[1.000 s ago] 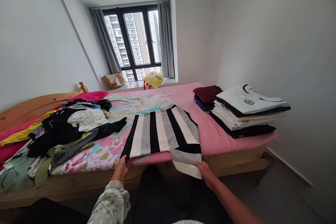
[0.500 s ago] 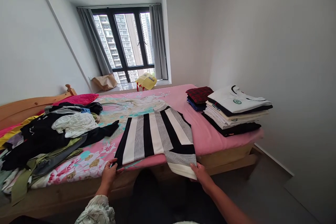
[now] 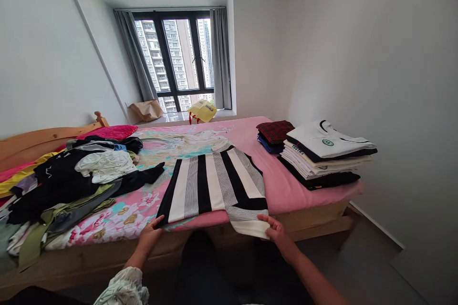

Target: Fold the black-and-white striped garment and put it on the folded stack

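A black, white and grey striped shirt (image 3: 216,183) lies spread on the bed, its collar pointing away to the right. One sleeve hangs over the bed's front edge. My left hand (image 3: 150,234) pinches the black hem at the shirt's near left corner. With fingers closed on the cream cuff of the near sleeve, my right hand (image 3: 279,236) holds the shirt's other side. Part of the far sleeve cannot be made out.
A heap of loose clothes (image 3: 89,171) covers the bed's left side. Folded shirts (image 3: 325,152) are stacked on the right, beside a smaller folded pile (image 3: 275,133). A yellow bag (image 3: 202,110) and a brown paper bag (image 3: 146,110) sit by the window.
My right hand has shifted its hold on the sleeve cuff, fingers now lying over its edge. My left hand stays at the hem corner. The view has turned slightly left.
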A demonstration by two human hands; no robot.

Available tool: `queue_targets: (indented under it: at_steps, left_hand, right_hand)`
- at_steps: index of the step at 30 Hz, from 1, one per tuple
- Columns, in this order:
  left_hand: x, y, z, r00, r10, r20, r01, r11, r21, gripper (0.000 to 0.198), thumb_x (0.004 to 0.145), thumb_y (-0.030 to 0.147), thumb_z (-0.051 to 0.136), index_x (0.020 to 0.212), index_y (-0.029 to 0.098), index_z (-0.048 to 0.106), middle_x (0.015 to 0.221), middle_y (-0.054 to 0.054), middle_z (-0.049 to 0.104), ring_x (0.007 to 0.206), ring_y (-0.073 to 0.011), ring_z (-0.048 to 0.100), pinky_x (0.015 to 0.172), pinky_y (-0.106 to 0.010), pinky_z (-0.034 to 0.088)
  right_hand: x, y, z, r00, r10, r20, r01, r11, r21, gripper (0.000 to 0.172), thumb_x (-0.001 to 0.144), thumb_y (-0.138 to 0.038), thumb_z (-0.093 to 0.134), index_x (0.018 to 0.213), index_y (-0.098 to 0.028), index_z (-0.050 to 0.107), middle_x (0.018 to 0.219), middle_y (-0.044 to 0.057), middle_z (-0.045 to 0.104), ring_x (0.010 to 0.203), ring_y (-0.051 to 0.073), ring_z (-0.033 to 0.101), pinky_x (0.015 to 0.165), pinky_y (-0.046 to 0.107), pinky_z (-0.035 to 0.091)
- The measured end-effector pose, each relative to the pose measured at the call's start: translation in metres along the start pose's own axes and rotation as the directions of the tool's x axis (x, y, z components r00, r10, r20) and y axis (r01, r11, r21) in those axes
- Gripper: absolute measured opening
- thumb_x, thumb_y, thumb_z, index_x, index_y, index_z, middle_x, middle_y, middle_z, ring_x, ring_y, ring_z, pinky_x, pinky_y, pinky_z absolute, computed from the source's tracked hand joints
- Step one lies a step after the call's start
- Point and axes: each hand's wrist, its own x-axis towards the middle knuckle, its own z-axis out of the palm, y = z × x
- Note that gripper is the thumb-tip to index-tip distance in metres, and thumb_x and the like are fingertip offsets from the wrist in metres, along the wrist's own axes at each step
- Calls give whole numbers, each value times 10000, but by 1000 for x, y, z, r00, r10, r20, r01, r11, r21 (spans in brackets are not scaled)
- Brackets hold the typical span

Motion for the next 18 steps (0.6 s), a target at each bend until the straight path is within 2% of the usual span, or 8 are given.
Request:
queue_targets:
  at_steps: [2,5,8,12,14,18]
  left_hand:
    - [2,1,-2,997,81,-13,-79,991,108,411,589,106,561,964,198,700,783,-27,689,807,-224,650,770,-325,510]
    - [6,2,-1,981,191,-29,-178,952,249,357,615,136,522,909,211,709,941,-49,688,1015,-251,596,944,-357,432]
    - [8,1,2,966,259,-23,-235,905,355,355,664,165,483,942,200,702,998,-69,668,1040,-252,579,982,-372,401]
    - [10,-2,1,950,311,21,-288,849,443,368,721,198,447,998,191,688,993,-80,656,1009,-238,591,959,-355,419]
    - [11,-3,-1,944,328,42,-308,825,474,375,730,207,443,1019,188,682,981,-84,651,1003,-237,593,951,-349,424]
    - [13,-3,-5,935,347,70,-331,786,522,385,748,207,433,1051,187,669,967,-89,638,970,-230,600,935,-342,431]
  right_hand:
    - [2,-3,-3,998,-8,64,4,998,59,571,616,-268,611,1178,-180,566,978,32,685,863,209,623,779,335,503]
    - [9,-4,-8,994,-85,62,83,996,35,479,630,-221,610,1108,-180,597,984,38,686,910,207,616,848,344,476]
    - [13,-9,-11,981,-171,86,176,983,-52,458,647,-185,595,1105,-190,604,1035,43,672,962,213,603,901,360,448]
    - [12,-22,-12,963,-181,199,200,977,-79,545,649,-151,590,1189,-218,558,1099,40,650,1017,218,589,930,380,434]
    - [13,-26,-13,968,-157,196,179,979,-97,487,680,-204,606,1167,-211,577,1084,43,654,987,215,598,896,373,454]
    - [18,-27,-14,980,-115,161,134,984,-118,441,746,-441,621,1097,-174,618,936,45,676,833,200,616,756,338,494]
